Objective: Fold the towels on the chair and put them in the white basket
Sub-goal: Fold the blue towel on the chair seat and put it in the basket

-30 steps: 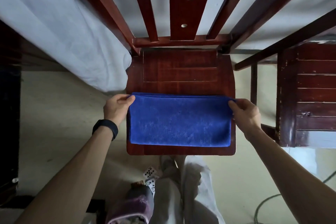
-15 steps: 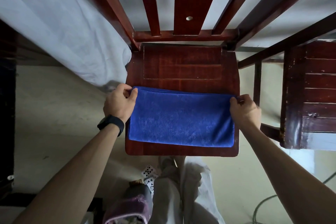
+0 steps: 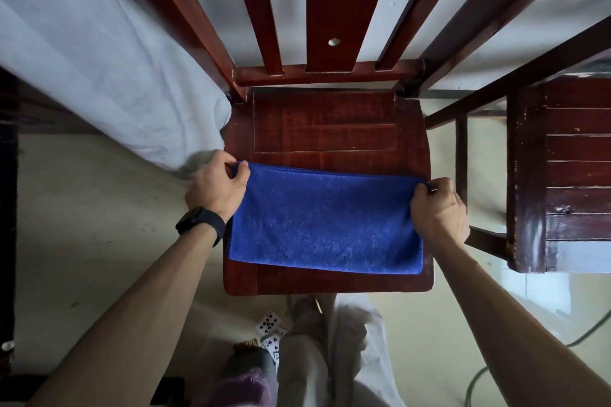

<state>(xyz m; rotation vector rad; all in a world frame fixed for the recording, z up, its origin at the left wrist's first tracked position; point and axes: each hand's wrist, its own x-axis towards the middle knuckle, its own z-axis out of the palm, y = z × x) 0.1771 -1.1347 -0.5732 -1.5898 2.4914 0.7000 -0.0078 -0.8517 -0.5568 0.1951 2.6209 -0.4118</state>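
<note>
A blue towel [image 3: 325, 221], folded into a wide rectangle, lies on the front half of the dark red wooden chair seat [image 3: 325, 124]. My left hand [image 3: 216, 188], with a black watch on its wrist, pinches the towel's far left corner. My right hand [image 3: 438, 211] pinches the far right corner, and its fingers curl over the edge. Both corners are lifted slightly off the seat. The white basket is not in view.
A bed with a pale sheet [image 3: 99, 76] borders the chair on the left. A second dark wooden chair [image 3: 568, 175] stands to the right. Playing cards [image 3: 269, 324] and my legs are on the floor below the seat's front edge.
Both hands have closed on the towel's far corners and raised them a little. The towel's far edge now sags slightly between them.
</note>
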